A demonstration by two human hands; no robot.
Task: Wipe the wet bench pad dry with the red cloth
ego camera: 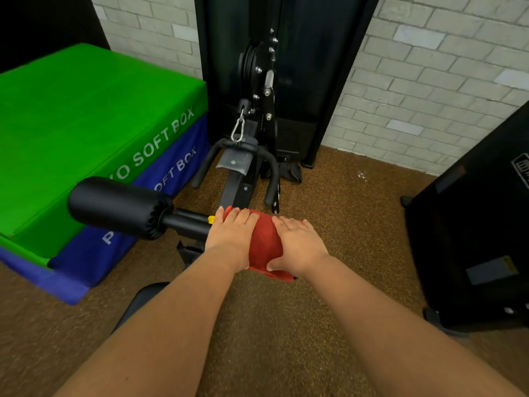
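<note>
The red cloth is draped over a padded roller of the black gym machine, and that roller is hidden beneath it. My left hand lies on the cloth's left end with its fingers stretched forward over the top. My right hand covers the cloth's right side, fingers spread over the far side and thumb tucked against the near edge, so it wraps the cloth. The matching black roller pad sticks out to the left, bare. A dark seat pad shows partly under my left forearm.
Stacked green and blue soft boxes stand on the left beside the roller. The machine's upright with pulley, carabiner and black handle bar is straight ahead. A black equipment housing stands on the right. The floor is brown speckled rubber.
</note>
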